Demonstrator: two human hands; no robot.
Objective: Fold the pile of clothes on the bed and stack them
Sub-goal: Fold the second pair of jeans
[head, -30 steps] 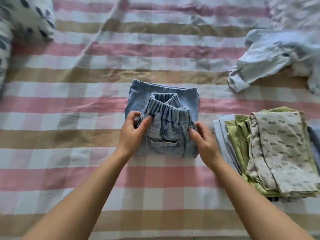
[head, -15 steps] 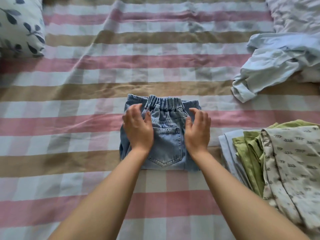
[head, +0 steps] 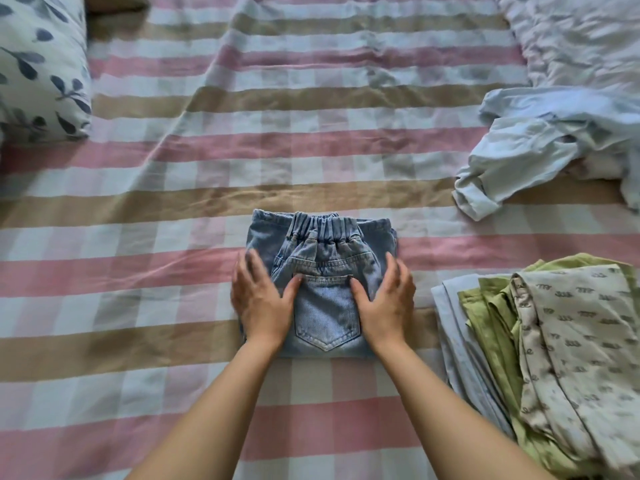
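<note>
A bed (head: 104, 341) fills the whole view, spread with a wrinkled checked sheet (head: 311, 150) in broad pink, tan and white bands. A white pillow (head: 38, 74) printed with dark blue leaves lies at the far left. A crumpled pale coverlet (head: 571, 39), possibly seersucker, is bunched at the far right. The light is soft and even.

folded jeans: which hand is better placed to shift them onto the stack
Right, probably. The right hand rests on the jeans nearest the stack; the left hand lies on their far side.
</note>
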